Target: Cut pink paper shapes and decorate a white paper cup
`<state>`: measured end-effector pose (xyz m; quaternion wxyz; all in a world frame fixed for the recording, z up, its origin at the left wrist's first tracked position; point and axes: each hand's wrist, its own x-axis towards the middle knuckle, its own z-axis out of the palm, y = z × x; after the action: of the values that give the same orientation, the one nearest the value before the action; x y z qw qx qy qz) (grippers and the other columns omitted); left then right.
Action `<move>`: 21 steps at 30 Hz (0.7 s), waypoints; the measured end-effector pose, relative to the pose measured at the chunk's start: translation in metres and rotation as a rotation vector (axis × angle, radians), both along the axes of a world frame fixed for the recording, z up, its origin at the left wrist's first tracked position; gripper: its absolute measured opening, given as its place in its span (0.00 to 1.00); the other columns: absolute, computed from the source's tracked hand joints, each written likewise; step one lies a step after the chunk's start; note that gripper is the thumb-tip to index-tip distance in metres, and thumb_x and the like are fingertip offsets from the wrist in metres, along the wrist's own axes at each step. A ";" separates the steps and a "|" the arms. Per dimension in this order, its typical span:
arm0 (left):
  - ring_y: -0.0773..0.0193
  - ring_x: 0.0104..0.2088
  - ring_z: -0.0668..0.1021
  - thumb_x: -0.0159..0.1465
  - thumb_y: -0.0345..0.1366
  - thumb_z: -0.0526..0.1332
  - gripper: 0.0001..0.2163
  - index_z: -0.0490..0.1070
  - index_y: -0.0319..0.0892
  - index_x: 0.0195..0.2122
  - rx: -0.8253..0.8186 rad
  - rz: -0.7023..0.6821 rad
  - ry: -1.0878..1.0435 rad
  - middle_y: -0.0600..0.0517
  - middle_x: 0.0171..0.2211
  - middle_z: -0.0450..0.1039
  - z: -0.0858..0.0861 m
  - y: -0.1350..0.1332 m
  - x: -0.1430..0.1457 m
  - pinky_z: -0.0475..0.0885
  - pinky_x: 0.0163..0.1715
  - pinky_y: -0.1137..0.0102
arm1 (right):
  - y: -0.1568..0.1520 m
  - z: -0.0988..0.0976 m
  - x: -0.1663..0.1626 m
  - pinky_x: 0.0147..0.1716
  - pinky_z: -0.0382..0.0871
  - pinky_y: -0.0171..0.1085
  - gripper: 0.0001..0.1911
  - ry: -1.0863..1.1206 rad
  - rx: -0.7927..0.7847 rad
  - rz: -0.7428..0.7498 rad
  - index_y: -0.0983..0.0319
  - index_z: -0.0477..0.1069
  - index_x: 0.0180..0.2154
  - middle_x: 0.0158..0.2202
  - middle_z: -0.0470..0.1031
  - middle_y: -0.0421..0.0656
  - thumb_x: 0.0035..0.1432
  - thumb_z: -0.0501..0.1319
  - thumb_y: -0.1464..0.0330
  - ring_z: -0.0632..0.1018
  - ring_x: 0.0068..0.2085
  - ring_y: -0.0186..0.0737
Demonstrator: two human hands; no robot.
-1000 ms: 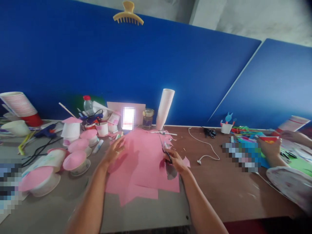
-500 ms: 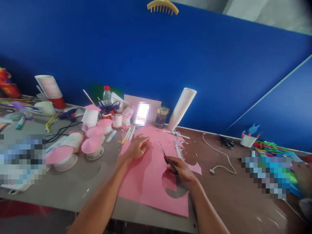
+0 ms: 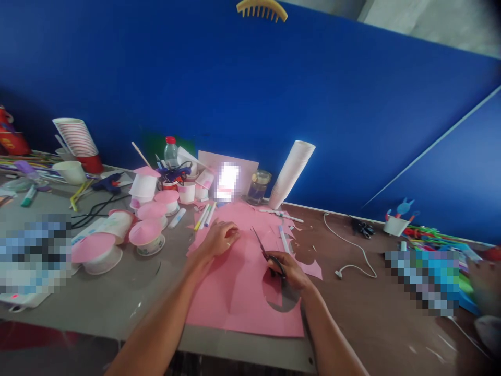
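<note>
My right hand (image 3: 287, 269) is wrapped around the dark handles of a pair of scissors (image 3: 260, 241), whose slim blades point up and left, slightly apart. Under both hands lies a large sheet of pink paper (image 3: 219, 308) with a round cut-out along its right side, below my right hand. My left hand (image 3: 219, 239) rests above the upper left part of the sheet, fingers curled together; what is between them, if anything, is hidden. Beside it lie several markers (image 3: 205, 215). A pink paper scrap (image 3: 312, 269) sits right of the scissors.
To the left stand paper cups topped with pink discs (image 3: 145, 233). Behind are a lit phone (image 3: 227, 181), a glass jar (image 3: 259, 187) and a leaning cup stack (image 3: 293, 175) against the blue partition (image 3: 176, 68). A white cable (image 3: 358, 245) lies right; another person's hand (image 3: 487, 277) is farther right.
My left hand's fingers have drawn in from a more stretched pose. The sheet's near edge has shifted slightly away from me. My right hand still holds the scissors in nearly the same spot.
</note>
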<state>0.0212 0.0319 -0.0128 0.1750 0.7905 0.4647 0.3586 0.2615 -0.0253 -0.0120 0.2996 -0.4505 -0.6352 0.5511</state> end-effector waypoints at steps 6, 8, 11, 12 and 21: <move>0.61 0.34 0.75 0.59 0.36 0.58 0.06 0.72 0.41 0.32 0.001 0.013 -0.020 0.50 0.30 0.76 -0.001 0.000 0.001 0.65 0.43 0.65 | 0.000 -0.004 -0.002 0.23 0.49 0.33 0.26 -0.010 0.021 0.003 0.63 0.63 0.24 0.20 0.56 0.35 0.46 0.60 0.45 0.59 0.23 0.30; 0.61 0.34 0.75 0.59 0.36 0.58 0.06 0.72 0.41 0.31 -0.002 0.014 -0.029 0.50 0.30 0.76 -0.001 0.000 0.001 0.66 0.41 0.67 | 0.000 -0.006 -0.002 0.23 0.49 0.33 0.26 -0.011 0.028 0.000 0.63 0.62 0.24 0.20 0.57 0.35 0.47 0.60 0.46 0.59 0.23 0.30; 0.62 0.33 0.75 0.58 0.36 0.58 0.06 0.73 0.41 0.31 -0.019 0.019 -0.057 0.50 0.30 0.76 -0.002 0.001 0.001 0.67 0.37 0.69 | -0.001 -0.005 -0.004 0.22 0.49 0.33 0.25 -0.007 0.042 -0.009 0.62 0.61 0.23 0.20 0.56 0.35 0.49 0.59 0.47 0.58 0.23 0.30; 0.63 0.32 0.75 0.58 0.36 0.58 0.06 0.73 0.41 0.31 -0.032 0.019 -0.068 0.50 0.30 0.76 -0.002 0.001 0.001 0.67 0.36 0.70 | -0.002 -0.004 -0.005 0.22 0.49 0.33 0.24 -0.009 0.044 -0.013 0.62 0.61 0.23 0.20 0.55 0.35 0.49 0.59 0.47 0.58 0.23 0.30; 0.64 0.31 0.75 0.58 0.36 0.58 0.07 0.73 0.40 0.30 -0.103 0.007 -0.107 0.50 0.29 0.76 -0.003 0.001 -0.001 0.68 0.32 0.72 | 0.000 -0.010 -0.006 0.22 0.48 0.32 0.21 -0.033 0.051 -0.009 0.61 0.58 0.23 0.21 0.52 0.34 0.51 0.58 0.51 0.55 0.23 0.29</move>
<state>0.0203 0.0331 -0.0154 0.2386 0.7586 0.4753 0.3764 0.2555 -0.0251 -0.0216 0.3029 -0.4547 -0.6519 0.5258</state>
